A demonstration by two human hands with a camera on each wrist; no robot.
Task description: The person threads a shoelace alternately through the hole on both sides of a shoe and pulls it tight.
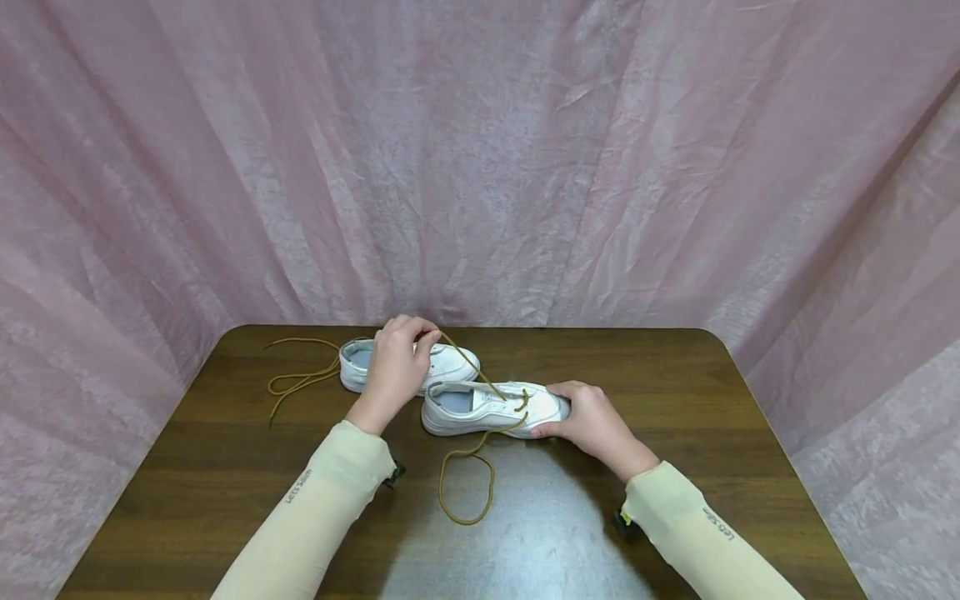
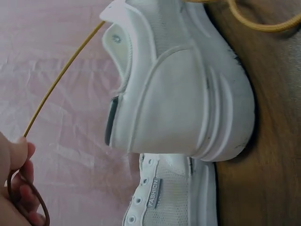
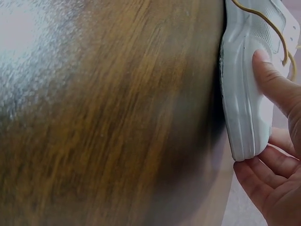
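Observation:
A white sneaker (image 1: 450, 421) lies on the table with its toe to the right. My right hand (image 1: 592, 419) grips the toe, thumb on the near side and fingers round the front, as the right wrist view also shows. A mustard-brown shoelace (image 1: 468, 360) runs from the sneaker's eyelets up to my left hand (image 1: 401, 354), which pinches it between thumb and fingers. In the left wrist view the lace (image 2: 61, 73) is stretched straight, and its end loops below the fingers. The lace's other half (image 1: 467, 522) curls on the table in front of the sneaker.
A second white sneaker (image 1: 452, 363) stands behind the first, partly hidden by my left hand; its eyelets (image 2: 138, 200) are bare in the left wrist view. Another mustard-brown lace (image 1: 300, 383) lies left of it. Pink curtains (image 1: 480, 167) hang around the brown wooden table (image 1: 675, 367).

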